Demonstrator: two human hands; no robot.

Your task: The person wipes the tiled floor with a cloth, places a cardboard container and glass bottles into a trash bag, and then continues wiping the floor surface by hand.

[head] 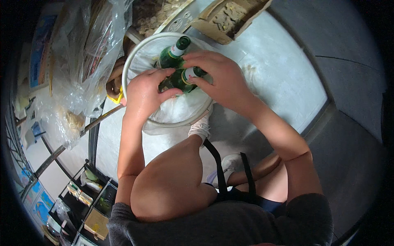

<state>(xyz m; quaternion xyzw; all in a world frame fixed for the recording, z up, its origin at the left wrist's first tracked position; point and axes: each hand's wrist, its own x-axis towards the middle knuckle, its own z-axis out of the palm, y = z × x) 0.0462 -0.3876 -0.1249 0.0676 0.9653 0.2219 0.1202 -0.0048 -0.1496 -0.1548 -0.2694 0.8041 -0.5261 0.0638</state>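
Green glass bottles with pale neck labels stand inside a round bin with a white liner (pixel 187 115) and a light rim. My left hand (pixel 147 90) reaches over the bin's left side, thumb and fingers around the body of the nearer green bottle (pixel 181 80). From the right, my right hand (pixel 220 75) has its thumb by that bottle's neck, with its fingers beside the neck of the farther green bottle (pixel 172 54). The lower parts of both bottles are hidden by my left hand and the bin's contents.
A torn cardboard box (pixel 231 20) lies beyond the bin on the right. Clear plastic bags (pixel 89 61) hang at the left, above a metal rail (pixel 58 151). A black rack with packages (pixel 95 223) stands at the lower left. My white shoe (pixel 200 128) is close against the bin.
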